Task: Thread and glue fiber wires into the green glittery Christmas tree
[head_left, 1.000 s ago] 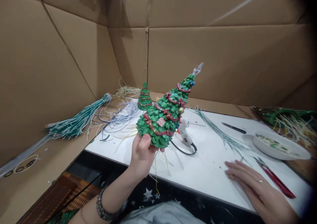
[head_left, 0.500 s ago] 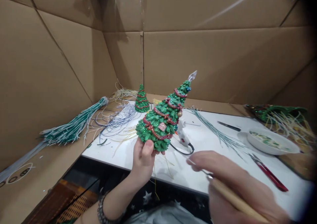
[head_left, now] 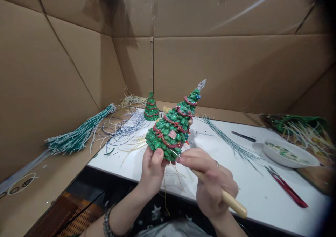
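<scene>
A glittery green Christmas tree (head_left: 181, 117) with red garlands, a pink square and a clear tip leans to the right. My left hand (head_left: 153, 167) is wrapped round its base, thumb in front. My right hand (head_left: 214, 179) grips a tool with a pale wooden handle (head_left: 234, 204). The tool's thin metal point reaches the lower front of the tree. Thin yellow wires (head_left: 174, 176) hang beneath the tree.
A smaller green tree (head_left: 151, 107) stands behind. Bundled green wires (head_left: 78, 134) lie left, more green wires (head_left: 231, 139) centre right. At right are a white bowl (head_left: 306, 159), red-handled snips (head_left: 290, 191) and a dark pointed tool (head_left: 243, 136). Cardboard walls (head_left: 223, 72) surround the table.
My right hand has moved left and up with the wooden-handled tool, whose tip is now at the tree. My left hand still holds the tree in nearly the same pose.
</scene>
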`<state>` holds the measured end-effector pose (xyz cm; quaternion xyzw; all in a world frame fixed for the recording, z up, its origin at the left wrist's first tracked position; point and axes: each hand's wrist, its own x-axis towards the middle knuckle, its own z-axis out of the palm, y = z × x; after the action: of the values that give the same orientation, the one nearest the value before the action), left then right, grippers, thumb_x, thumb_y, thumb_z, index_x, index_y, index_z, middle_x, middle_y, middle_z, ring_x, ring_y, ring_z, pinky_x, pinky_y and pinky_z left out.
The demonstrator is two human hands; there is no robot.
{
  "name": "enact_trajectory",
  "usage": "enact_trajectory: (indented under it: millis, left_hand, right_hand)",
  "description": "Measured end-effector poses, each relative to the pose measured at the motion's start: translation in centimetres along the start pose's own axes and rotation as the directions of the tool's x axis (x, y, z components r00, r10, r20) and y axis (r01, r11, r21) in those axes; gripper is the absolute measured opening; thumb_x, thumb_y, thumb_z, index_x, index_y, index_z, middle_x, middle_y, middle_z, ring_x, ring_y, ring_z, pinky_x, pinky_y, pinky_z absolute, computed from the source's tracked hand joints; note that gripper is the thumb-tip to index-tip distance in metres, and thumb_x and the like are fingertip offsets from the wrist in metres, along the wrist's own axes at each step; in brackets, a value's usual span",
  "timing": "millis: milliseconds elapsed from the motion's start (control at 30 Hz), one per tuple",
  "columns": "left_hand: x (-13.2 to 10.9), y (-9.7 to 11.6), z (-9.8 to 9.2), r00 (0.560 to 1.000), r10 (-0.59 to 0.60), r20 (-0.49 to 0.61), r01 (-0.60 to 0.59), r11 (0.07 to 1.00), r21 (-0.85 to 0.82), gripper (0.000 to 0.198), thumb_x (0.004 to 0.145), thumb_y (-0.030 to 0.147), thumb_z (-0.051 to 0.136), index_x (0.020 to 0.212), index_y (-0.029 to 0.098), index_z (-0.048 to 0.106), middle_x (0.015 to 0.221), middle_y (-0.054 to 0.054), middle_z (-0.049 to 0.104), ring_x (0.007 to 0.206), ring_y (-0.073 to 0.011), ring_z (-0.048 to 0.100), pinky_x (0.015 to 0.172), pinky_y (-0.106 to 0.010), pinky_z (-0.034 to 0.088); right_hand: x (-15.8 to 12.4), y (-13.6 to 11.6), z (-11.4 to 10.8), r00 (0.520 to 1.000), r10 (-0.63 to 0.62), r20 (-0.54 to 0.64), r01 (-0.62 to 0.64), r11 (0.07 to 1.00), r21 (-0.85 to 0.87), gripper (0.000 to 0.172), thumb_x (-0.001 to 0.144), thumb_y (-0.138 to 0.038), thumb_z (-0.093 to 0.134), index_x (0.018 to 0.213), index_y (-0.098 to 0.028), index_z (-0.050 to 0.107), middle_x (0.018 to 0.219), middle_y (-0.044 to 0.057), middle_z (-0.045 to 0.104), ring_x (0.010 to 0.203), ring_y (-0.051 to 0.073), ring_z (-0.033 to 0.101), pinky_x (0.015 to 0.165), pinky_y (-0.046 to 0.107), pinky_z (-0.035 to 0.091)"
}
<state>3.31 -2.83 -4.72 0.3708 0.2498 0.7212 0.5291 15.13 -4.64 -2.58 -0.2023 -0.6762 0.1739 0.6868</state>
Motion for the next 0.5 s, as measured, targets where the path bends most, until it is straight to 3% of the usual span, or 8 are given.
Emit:
enact_trajectory:
  millis: [167,333,500]
  left_hand:
    - [0.1,-0.1,-0.1,0.999,-0.039,0.020,0.039,0.999,0.032,0.032,0.079,0.049,0.069,0.088,0.020,0.061,0.071,-0.002,0.064,0.073,-0.0168,0.063,0.064,-0.026,0.052]
    - [0.4,-0.4,-0.7,0.997,0.004,0.071,-0.009,0.997,0.079,0.035,0.078,0.052,0.068,0.087,0.020,0.059,0.068,0.000,0.063,0.061,-0.0148,0.059,0.059,-0.027,0.049]
    - [0.4,-0.6,-1.3,0.991,0.098,0.094,-0.110,0.986,0.123,0.030,0.082,0.048,0.066,0.089,0.020,0.061,0.072,-0.002,0.064,0.060,-0.0139,0.055,0.058,-0.026,0.047]
  right_hand:
    - [-0.1,-0.3,0.5,0.994,0.054,-0.098,-0.053,0.999,0.010,0.038,0.096,-0.019,0.036,0.090,-0.025,0.073,0.083,0.004,0.072,0.081,0.022,0.067,0.075,0.042,0.051]
    - [0.2,-1.8,1.0,0.993,-0.021,-0.115,0.001,0.986,-0.169,0.031,0.093,-0.013,0.040,0.090,-0.023,0.070,0.081,0.003,0.071,0.080,0.020,0.068,0.071,0.038,0.054]
    - [0.2,-2.5,1.5,0.986,-0.157,-0.059,0.131,0.941,-0.311,0.030,0.089,-0.009,0.042,0.098,-0.022,0.068,0.081,0.004,0.071,0.078,0.021,0.070,0.070,0.038,0.058]
